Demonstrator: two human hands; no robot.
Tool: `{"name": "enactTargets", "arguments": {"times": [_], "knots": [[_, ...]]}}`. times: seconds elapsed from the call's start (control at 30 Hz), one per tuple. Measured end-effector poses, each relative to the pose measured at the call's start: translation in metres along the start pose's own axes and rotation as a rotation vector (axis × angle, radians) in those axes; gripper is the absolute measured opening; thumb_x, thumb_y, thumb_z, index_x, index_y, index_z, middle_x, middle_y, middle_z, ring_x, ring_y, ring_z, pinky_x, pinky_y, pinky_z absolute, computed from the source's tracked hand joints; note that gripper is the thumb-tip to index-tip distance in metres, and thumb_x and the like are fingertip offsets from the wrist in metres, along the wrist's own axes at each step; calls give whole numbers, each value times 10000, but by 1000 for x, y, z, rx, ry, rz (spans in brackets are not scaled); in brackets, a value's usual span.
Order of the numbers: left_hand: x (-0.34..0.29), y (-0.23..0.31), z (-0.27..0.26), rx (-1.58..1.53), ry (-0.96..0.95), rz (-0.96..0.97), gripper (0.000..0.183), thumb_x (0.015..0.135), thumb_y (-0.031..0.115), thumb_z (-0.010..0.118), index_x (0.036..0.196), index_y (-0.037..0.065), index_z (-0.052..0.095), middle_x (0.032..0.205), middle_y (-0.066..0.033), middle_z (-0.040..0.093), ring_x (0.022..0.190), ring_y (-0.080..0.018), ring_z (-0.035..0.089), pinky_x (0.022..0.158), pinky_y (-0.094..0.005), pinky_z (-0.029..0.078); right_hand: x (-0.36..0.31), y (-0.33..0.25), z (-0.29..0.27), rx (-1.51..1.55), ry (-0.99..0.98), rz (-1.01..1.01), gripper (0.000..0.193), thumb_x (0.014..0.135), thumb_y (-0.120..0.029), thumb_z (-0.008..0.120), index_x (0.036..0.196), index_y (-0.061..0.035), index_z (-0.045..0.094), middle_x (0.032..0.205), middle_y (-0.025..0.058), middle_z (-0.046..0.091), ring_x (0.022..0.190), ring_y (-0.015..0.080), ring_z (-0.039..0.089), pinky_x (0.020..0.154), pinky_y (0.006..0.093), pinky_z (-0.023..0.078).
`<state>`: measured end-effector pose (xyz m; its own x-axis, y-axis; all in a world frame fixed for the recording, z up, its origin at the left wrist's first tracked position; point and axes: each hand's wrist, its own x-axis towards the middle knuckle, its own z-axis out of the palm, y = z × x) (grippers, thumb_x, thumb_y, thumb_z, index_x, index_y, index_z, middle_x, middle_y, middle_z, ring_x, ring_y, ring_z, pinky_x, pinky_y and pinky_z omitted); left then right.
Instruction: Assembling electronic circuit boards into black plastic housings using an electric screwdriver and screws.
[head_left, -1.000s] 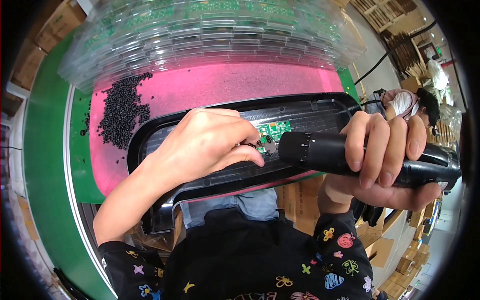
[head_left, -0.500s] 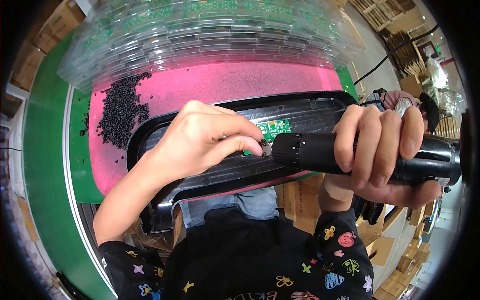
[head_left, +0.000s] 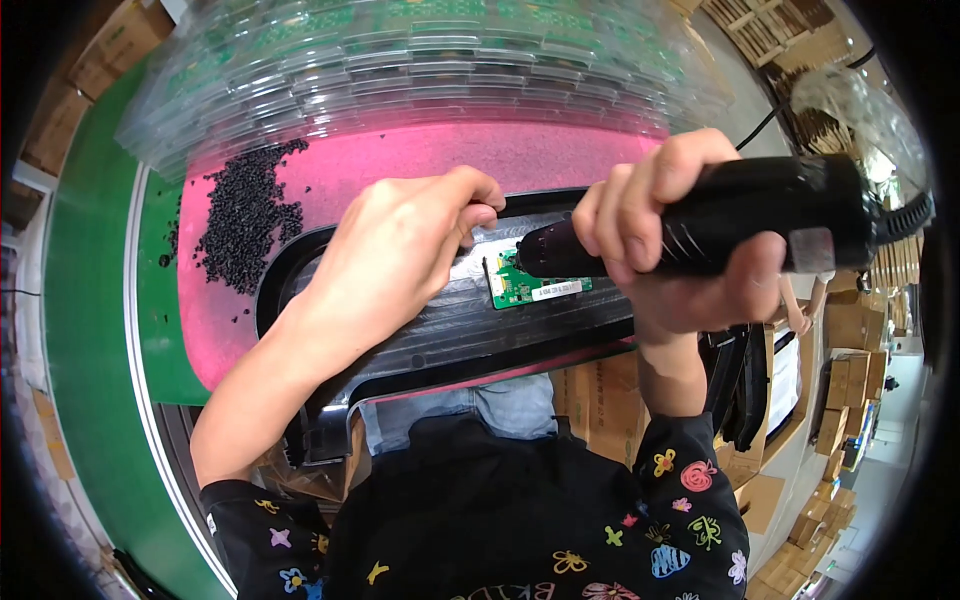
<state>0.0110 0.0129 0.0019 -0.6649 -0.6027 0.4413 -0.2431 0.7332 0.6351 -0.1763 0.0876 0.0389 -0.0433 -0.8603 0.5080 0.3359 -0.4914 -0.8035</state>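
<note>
My right hand (head_left: 690, 220) is wrapped round a black electric screwdriver (head_left: 780, 205). The tool is tilted, its nose reaching down onto the far part of a green circuit board (head_left: 515, 292); the tip and whatever lies under it are hidden. That board, with a white label strip along its near edge, lies in a long black plastic housing (head_left: 460, 345). Just left of the tool's nose hovers my left hand (head_left: 405, 235), thumb and curled forefinger close together over the housing's far side. What they pinch, if anything, is too small to make out.
A pile of small black screws (head_left: 245, 220) covers the left of the pink mat (head_left: 400, 150). Behind it stand stacked clear trays (head_left: 420, 85) of green boards. Cardboard boxes (head_left: 850, 390) and part of another person show at the right. A cord trails from the screwdriver.
The screwdriver has swung up at its rear end, its nose moving from beside my left fingers onto the board. My left hand has drawn away toward the housing's far rim, uncovering the board.
</note>
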Motion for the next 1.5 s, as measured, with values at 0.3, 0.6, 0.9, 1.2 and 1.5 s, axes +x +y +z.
{"name": "enactTargets", "arguments": {"times": [0.3, 0.6, 0.9, 1.2, 1.5], "knots": [[0, 4, -1, -46, -134, -125, 63, 904, 16, 595, 936, -38, 588, 689, -160, 625, 627, -285, 647, 590, -362, 499, 5, 16, -2, -141, -43, -1, 572, 885, -589, 524, 1000, -32, 462, 598, 25, 488, 464, 121, 448, 499, 285, 396], [-2, 2, -4, -56, -246, -149, 120, 865, 41, 602, 830, -73, 584, 715, -273, 606, 733, -437, 631, 620, -475, 503, 22, 27, 7, -252, -169, 116, 506, 861, -500, 610, 924, -22, 456, 580, 38, 461, 450, 112, 412, 454, 254, 369], [-5, -6, 3, 50, -347, -115, 107, 826, 49, 648, 883, -41, 640, 756, -227, 625, 746, -416, 623, 691, -468, 498, 8, 9, 10, -174, -33, 42, 576, 870, -596, 557, 1041, -50, 486, 596, 4, 475, 478, 127, 442, 510, 291, 371], [-1, 1, 3, -221, -190, 126, 87, 843, 3, 654, 914, -38, 627, 776, -140, 663, 688, -281, 674, 603, -356, 525, 3, -30, -1, 56, -130, -199, 570, 829, -624, 594, 990, -86, 494, 627, -31, 505, 476, 87, 483, 540, 269, 428], [2, -2, 2, -376, -338, 83, 72, 842, 8, 674, 888, -46, 663, 725, -124, 686, 669, -216, 692, 622, -298, 552, -13, -24, 2, 55, -85, -123, 583, 827, -615, 631, 1000, -75, 499, 620, -27, 527, 476, 97, 496, 523, 276, 444]]}}
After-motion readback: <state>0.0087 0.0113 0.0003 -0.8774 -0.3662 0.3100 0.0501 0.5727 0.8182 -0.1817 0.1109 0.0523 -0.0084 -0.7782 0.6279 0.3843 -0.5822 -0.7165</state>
